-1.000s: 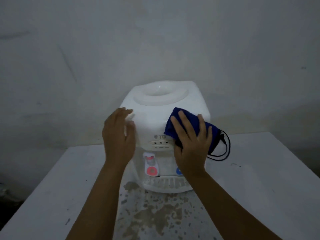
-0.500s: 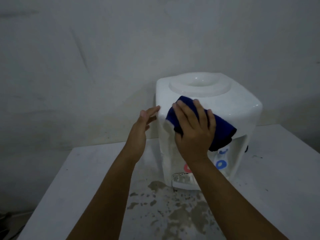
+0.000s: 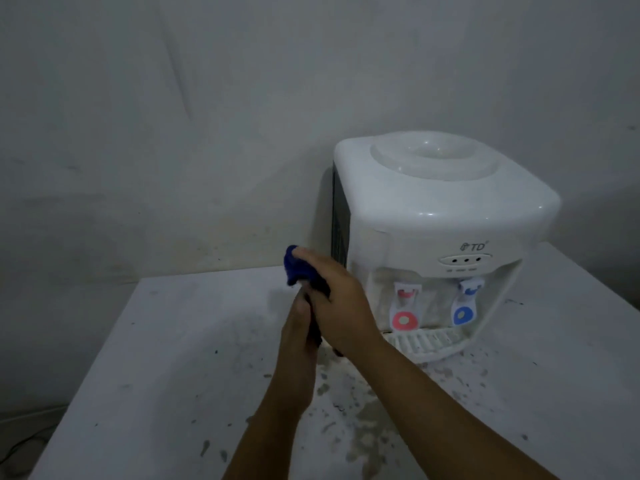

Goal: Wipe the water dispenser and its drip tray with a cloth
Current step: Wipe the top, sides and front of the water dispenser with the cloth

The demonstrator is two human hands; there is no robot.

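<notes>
Now both hands meet over the bench (image 3: 145,341), just left of the white water dispenser (image 3: 446,216). The right hand (image 3: 341,306) lies on top, its fingers (image 3: 311,258) curled round a blue cloth (image 3: 294,268), which bulges out past the fingertips on the far side and trails dark beneath the palm. The left hand (image 3: 299,336) comes up underneath, pressed against the cloth's lower end; how its fingers lie I cannot tell, the right hand covers them. To the right of the fingers stands the dispenser, upright on the bench, its dark side panel just beyond the knuckles, apart from them as far as this view shows. Further right, under the front recess, a red tap (image 3: 405,308) and a blue tap (image 3: 464,303) hang above the slotted drip tray (image 3: 424,342). Nearer than the fingers, the bench top is stained and flaked in front of the tray.
</notes>
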